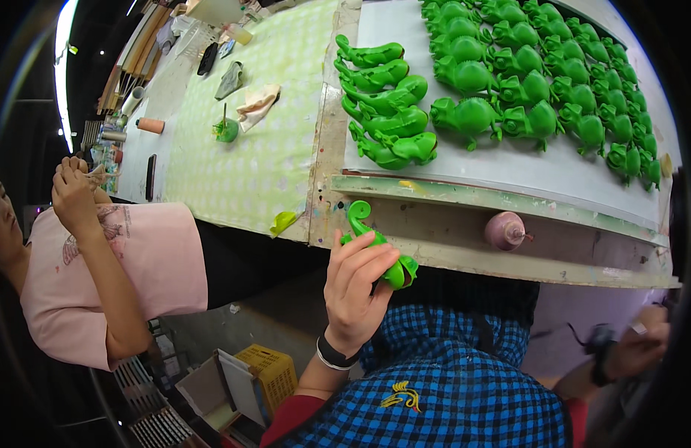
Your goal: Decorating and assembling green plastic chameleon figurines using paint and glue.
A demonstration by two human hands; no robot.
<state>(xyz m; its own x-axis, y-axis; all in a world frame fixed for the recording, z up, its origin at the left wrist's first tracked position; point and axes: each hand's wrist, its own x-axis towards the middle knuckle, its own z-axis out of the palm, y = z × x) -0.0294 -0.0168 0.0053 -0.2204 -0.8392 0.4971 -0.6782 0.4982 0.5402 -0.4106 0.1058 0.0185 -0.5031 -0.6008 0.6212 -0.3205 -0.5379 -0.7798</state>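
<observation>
My left hand (pixel 358 287) is closed around a green chameleon figurine (pixel 359 216), just in front of the table's near edge. The figurine's curled tail sticks out above my fingers, and its head, with a dark reddish mouth, shows below them. Far off at the right, my right hand (pixel 645 342) is raised, blurred and partly cut by the dark rim. A small pale patch shows at its fingers, but what it is cannot be made out. Beyond the table edge, rows of green chameleon figurines (pixel 465 75) lie on a white sheet, with several more (pixel 390 116) grouped at its left.
A pinkish squeeze bottle (pixel 504 230) lies in the ledge along the table's front. Left of it stretches a pale green checked tablecloth (pixel 278 75) bearing a green paint jar (pixel 226 130) and cloths (pixel 258 106). A person in a pink shirt (pixel 159 261) works at left; a yellow crate (pixel 269 373) sits below.
</observation>
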